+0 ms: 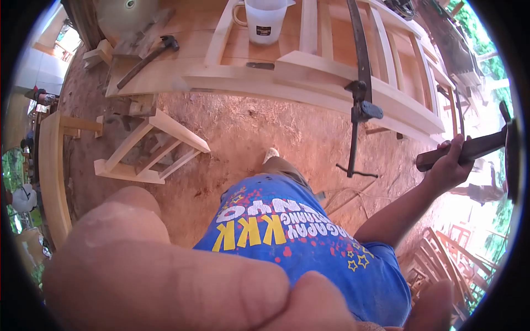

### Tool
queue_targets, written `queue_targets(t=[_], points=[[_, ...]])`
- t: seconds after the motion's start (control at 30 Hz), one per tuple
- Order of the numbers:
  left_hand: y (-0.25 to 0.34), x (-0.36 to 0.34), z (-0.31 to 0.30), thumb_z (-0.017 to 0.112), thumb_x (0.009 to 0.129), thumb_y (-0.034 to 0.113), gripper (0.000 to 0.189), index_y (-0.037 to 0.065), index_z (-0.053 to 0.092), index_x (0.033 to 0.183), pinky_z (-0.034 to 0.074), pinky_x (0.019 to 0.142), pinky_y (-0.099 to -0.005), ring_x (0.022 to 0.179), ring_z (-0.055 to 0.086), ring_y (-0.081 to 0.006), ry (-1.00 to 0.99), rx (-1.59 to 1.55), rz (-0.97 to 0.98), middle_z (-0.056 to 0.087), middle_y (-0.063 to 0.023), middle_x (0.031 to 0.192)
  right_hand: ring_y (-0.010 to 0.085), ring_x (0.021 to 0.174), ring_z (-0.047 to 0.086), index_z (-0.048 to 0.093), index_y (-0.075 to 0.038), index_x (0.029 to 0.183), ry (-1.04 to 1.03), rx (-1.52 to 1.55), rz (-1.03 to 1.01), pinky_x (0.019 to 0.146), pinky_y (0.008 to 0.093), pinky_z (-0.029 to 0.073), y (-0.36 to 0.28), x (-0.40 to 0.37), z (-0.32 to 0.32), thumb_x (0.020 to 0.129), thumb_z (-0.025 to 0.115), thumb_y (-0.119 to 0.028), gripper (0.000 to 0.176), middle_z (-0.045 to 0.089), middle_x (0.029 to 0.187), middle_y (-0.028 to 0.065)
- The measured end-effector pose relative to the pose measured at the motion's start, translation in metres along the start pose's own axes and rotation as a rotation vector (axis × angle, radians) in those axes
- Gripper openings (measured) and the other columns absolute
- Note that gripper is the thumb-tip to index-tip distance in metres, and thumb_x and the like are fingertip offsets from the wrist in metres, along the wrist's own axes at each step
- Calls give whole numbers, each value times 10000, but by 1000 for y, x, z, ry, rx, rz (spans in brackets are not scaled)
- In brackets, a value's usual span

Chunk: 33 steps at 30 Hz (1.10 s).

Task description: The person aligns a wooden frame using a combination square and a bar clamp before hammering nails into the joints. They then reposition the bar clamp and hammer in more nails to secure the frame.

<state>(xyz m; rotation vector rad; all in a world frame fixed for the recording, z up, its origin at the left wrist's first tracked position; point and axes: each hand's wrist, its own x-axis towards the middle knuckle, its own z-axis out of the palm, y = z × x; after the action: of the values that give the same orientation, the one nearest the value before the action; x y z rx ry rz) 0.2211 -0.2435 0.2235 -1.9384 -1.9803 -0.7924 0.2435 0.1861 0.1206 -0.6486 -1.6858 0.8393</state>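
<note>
My right hand (pixel 450 165) is wrapped around the dark wooden handle of a hammer (pixel 483 148), held out to the right side. Its dark head is partly cut off by the edge of the view. Very near the camera, my left hand (pixel 165 276) fills the lower left, large and blurred. Its fingers are bent in toward the thumb; whatever may be between them is hidden. Ahead is a wooden workbench (pixel 149 78) bearing a wooden frame with slats (pixel 353 77). A dark bar clamp (pixel 361 105) grips the frame's near rail, its screw handle hanging below.
A second hammer (pixel 148 62) and a translucent measuring jug (pixel 265 22) are on the bench. A small slatted wooden frame (pixel 152 151) stands on the dirt floor at left, beside a pale wooden post (pixel 51 182). Curved wooden pieces (pixel 441 259) are piled at lower right.
</note>
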Motion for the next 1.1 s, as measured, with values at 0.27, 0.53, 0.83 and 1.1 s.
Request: queue_targets(t=[0.27, 0.53, 0.83, 1.1], points=[[-63, 17, -31, 694, 893, 112, 119, 83, 729, 1003, 600, 691, -374, 782, 745, -267, -44, 96, -21, 750, -71, 968, 127, 619, 635, 688, 37, 1154, -79, -286, -183, 598, 284, 512, 1, 43, 66, 952, 795, -339, 440, 687, 772, 72], [-134, 26, -73, 693, 890, 92, 107, 88, 725, 992, 602, 691, -373, 781, 745, -261, -23, 173, 1, 746, -58, 973, 292, 995, 713, 605, -26, 1351, -270, -443, -195, 911, 418, 540, -12, 62, 123, 979, 674, -219, 425, 730, 1120, 151], [-227, -3, -117, 692, 886, 70, 101, 94, 721, 980, 604, 691, -372, 780, 746, -253, 81, 152, -33, 741, -44, 979, 237, 862, 640, 635, -6, 1246, -145, -497, -207, 828, 409, 513, -35, 32, 175, 950, 689, -163, 339, 675, 978, 118], [-367, -60, -52, 678, 848, -47, 201, 66, 723, 1008, 609, 762, -385, 870, 755, -296, 278, -38, -400, 757, -97, 997, 227, 829, 655, 618, -28, 1267, -210, -564, -139, 790, 397, 523, -42, 14, 211, 971, 718, -189, 352, 684, 922, 129]])
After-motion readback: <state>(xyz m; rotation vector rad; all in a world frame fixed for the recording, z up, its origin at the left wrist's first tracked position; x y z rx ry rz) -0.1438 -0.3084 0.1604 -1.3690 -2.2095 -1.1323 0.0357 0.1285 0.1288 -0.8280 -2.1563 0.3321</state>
